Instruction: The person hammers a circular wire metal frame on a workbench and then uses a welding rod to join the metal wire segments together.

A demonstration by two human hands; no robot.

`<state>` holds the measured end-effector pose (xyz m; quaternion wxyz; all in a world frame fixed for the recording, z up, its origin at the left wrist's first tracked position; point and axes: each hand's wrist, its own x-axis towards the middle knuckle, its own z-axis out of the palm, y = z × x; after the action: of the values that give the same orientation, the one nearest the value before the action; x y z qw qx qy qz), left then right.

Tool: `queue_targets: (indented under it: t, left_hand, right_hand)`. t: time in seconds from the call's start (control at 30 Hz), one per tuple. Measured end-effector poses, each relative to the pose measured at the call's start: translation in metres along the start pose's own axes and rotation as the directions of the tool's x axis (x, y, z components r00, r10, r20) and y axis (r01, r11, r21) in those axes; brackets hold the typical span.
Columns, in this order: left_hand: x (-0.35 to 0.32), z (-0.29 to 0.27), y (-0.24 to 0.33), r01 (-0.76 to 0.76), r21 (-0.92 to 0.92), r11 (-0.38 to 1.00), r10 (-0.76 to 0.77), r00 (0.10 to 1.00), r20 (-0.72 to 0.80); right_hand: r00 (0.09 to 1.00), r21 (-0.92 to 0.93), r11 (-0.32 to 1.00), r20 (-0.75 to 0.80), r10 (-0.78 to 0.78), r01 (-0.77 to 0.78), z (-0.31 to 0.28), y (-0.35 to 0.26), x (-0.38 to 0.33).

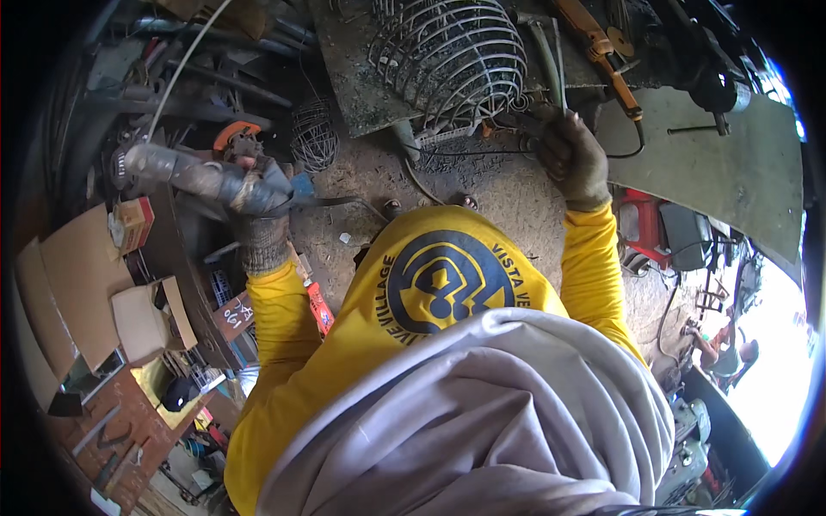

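Across the top, a dark metal worktable (pixel 361 77), scuffed and grimy, with a pale sheet-metal plate (pixel 731 163) to its right. On the worktable, a domed wire cage (pixel 452 52) of bent rods, lying just up and left of the right hand. Below, filling the lower middle, a yellow long-sleeved shirt and a grey cloth draped over the shoulders. At left, flattened cardboard pieces (pixel 77 284) over a cluttered bench, well apart from either hand.

Gripped in the left hand (pixel 258 202), gloved and closed tight: a thick taped torch handle (pixel 185 172), running out leftward from the fist, with a thin grey cable (pixel 176 73) curving up and away from its far end. Just above that fist, an orange-handled tool (pixel 237 133); to its right, a small wire coil basket (pixel 314 133) on the dirt floor.

Right hand (pixel 572 159), also gloved, curled shut around a thin steel rod (pixel 561 64) standing upward out of the fist, beside the lower right edge of the wire cage. Touching or merely close to the cage: cannot tell. Past the right hand, an orange clamp bar (pixel 602 52) slanting along the table edge. Near the right elbow, a red stool (pixel 641 224).
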<state>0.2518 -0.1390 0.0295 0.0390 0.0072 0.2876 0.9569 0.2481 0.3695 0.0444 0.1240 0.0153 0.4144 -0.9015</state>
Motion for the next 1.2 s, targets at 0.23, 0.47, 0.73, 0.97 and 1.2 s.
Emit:
queue_targets:
  t: [0.23,0.47,0.73,0.97,1.2]
  left_hand:
    - [0.045,-0.053,0.019,0.57,-0.171,0.804,-0.481,0.792,0.375]
    - [0.035,-0.051,0.023,0.64,-0.215,0.738,-0.565,0.76,0.32]
    - [0.027,-0.076,0.011,0.573,-0.296,0.764,-0.497,0.816,0.296]
    - [-0.01,-0.033,-0.015,0.493,-0.241,0.836,-0.418,0.856,0.304]
    - [-0.039,-0.014,-0.047,0.55,-0.306,0.777,-0.489,0.834,0.258]
  right_hand:
    - [0.879,-0.864,0.486,-0.328,-0.345,-0.131,0.083,0.019,-0.02]
    - [0.838,-0.956,0.171,-0.292,-0.461,-0.239,0.108,0.031,-0.048]
    - [0.828,-0.981,0.089,-0.194,-0.527,-0.173,0.105,0.029,-0.054]
    - [0.875,-0.991,-0.114,-0.005,-0.485,-0.069,0.093,0.014,-0.046]
    - [0.895,-0.991,-0.124,0.018,-0.447,-0.042,0.081,0.002,-0.043]
